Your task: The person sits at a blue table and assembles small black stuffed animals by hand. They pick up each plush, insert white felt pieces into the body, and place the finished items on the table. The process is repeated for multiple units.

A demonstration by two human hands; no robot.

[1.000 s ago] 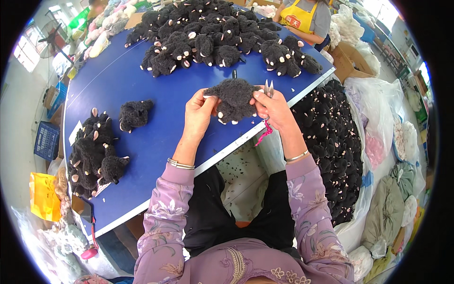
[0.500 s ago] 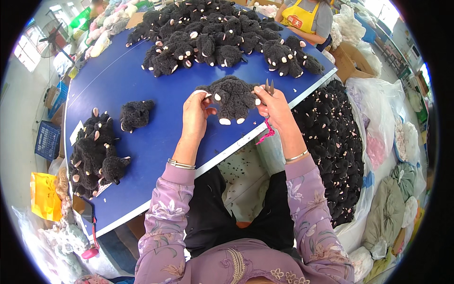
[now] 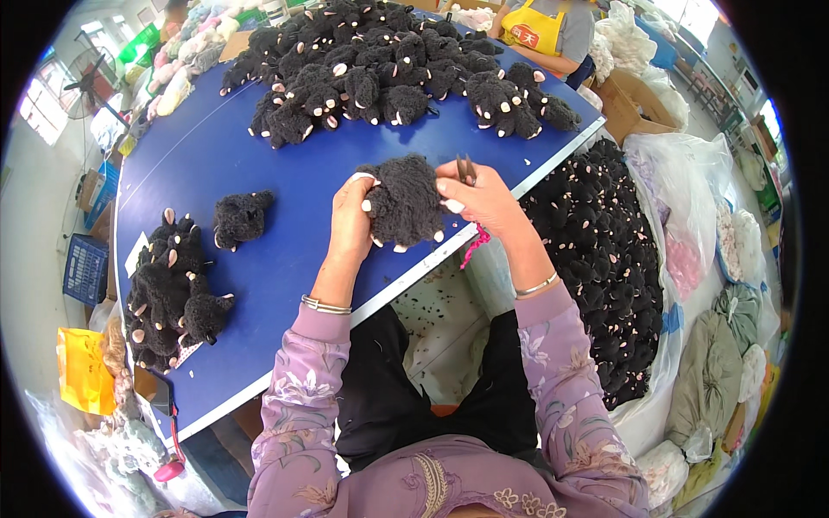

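A curly black plush toy (image 3: 404, 204) with small pale feet hangs above the near part of the blue table (image 3: 302, 216). My left hand (image 3: 350, 221) grips its left side, thumb on top near a pale ear. On the other side, the fingers of my right hand (image 3: 489, 205) are bent at the toy's edge, beside a pale tip. Thread snips (image 3: 466, 169) are tucked in that same hand, blades pointing up past the fingers. From them dangles a bright pink cord (image 3: 475, 245). The right palm is hidden.
Many similar black toys are heaped (image 3: 363, 69) at the table's far side. A smaller pile (image 3: 168, 285) and a single toy (image 3: 243, 217) lie at left. Right of the table, a large bag (image 3: 596, 268) holds more. A person in a yellow apron (image 3: 531, 30) is beyond.
The plush toy has turned in my hands, from its feet side to its curly, rounded side. Both hands have shifted slightly left, and the right has come lower on the toy.
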